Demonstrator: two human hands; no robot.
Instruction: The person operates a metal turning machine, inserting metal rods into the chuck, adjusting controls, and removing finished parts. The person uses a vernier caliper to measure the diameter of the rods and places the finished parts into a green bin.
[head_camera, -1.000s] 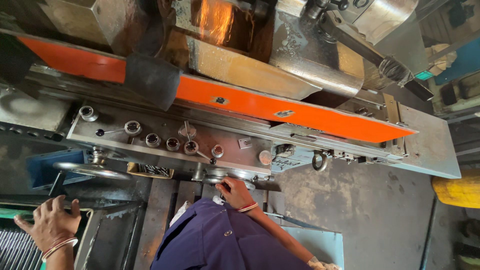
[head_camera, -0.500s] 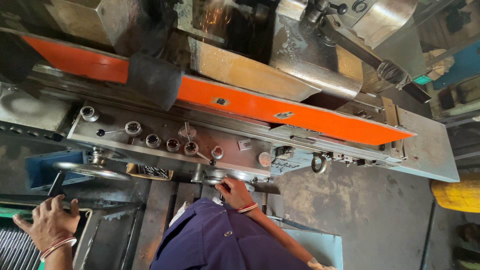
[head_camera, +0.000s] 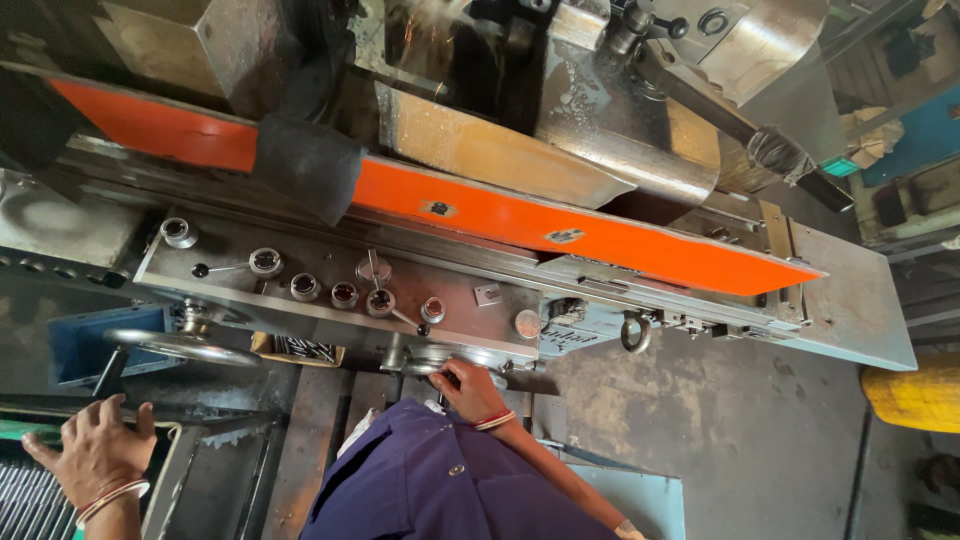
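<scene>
From the head view, my right hand (head_camera: 468, 385) wraps its fingers shut around the small round steel handwheel (head_camera: 432, 360) under the grey control panel (head_camera: 340, 285), at six o'clock of the long orange guard strip (head_camera: 560, 225). My left hand (head_camera: 92, 450) rests at eight o'clock, fingers spread flat on the grey metal box edge (head_camera: 165, 450). I judge slow, even turns best, watching the sparks above.
</scene>
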